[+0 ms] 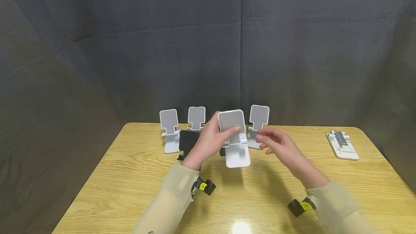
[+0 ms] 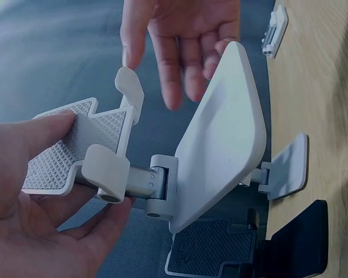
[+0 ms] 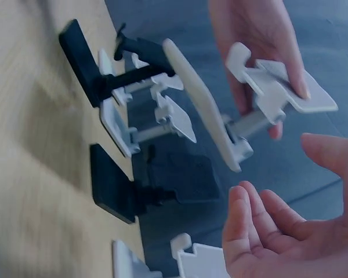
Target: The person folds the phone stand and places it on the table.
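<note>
My left hand [image 1: 208,142] grips an unfolded white phone stand [image 1: 237,157] above the table. Its thumb presses on the grey textured pad [image 2: 98,136], and the fingers curl behind the plate in the left wrist view. The stand's flat base [image 2: 223,145] tilts away from the hinge, and two small hooks stick out from the plate. My right hand [image 1: 281,144] is just right of the stand, fingers loosely bent and holding nothing. A gap shows between that hand [image 3: 296,226] and the stand in the right wrist view.
Unfolded white stands [image 1: 171,146], [image 1: 196,115] and another white stand [image 1: 259,115] stand along the table's back. A black stand [image 1: 188,141] is behind the left wrist; another black stand [image 3: 113,185] is partly hidden. At the right lies a folded white stand [image 1: 344,146]. Dark cloth [image 1: 162,64] hangs behind.
</note>
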`<state>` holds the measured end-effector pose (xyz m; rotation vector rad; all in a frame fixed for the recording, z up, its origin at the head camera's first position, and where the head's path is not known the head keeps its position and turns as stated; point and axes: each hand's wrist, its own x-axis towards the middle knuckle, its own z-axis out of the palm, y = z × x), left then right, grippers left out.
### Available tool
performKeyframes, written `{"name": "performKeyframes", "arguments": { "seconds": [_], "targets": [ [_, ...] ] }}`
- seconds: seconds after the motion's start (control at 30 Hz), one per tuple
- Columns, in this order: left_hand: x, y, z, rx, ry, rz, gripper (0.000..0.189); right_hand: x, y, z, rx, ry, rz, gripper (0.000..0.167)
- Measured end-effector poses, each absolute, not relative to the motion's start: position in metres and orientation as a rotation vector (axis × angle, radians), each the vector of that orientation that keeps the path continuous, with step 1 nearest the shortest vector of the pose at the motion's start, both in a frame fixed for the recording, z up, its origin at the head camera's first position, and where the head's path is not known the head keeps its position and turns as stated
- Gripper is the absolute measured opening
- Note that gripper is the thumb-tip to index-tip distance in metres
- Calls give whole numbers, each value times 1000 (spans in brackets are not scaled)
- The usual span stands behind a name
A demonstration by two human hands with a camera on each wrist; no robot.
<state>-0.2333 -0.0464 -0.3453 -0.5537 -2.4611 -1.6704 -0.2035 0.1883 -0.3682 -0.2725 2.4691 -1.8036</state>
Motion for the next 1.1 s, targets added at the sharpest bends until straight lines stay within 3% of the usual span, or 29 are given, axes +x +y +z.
{"name": "performKeyframes", "arguments": {
  "seconds": [0.43,1.1],
  "targets": [
    [-232,-44,-343,-570,-2460,-1663,44,-194,166,-390,-311,2040,-1947,57],
    [-235,-36,-348,-614,-2400,-1672,41,-188,147,-409,-474,1883,-2004,43]
  ]
}}
